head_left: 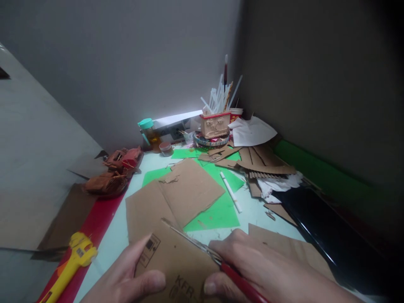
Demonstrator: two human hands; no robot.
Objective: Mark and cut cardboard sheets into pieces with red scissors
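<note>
My left hand (pixel 126 275) grips the near left edge of a brown cardboard sheet (pixel 172 256) printed with black marks, thumb on top. My right hand (pixel 265 269) is closed round red-handled scissors (pixel 202 248). Their metal blades lie across the cardboard and point up and to the left. A second, larger cardboard piece (pixel 186 189) lies just beyond, on green paper (pixel 221 210).
A yellow tool (pixel 74 261) rests on a red strip at the left. A white pen (pixel 231 191) lies on the green paper. Cardboard scraps, a stick-filled box (pixel 215 124), a teal-capped bottle (pixel 150 132) and red-brown models (pixel 116 170) crowd the back. A black glossy object (pixel 322 235) lies at the right.
</note>
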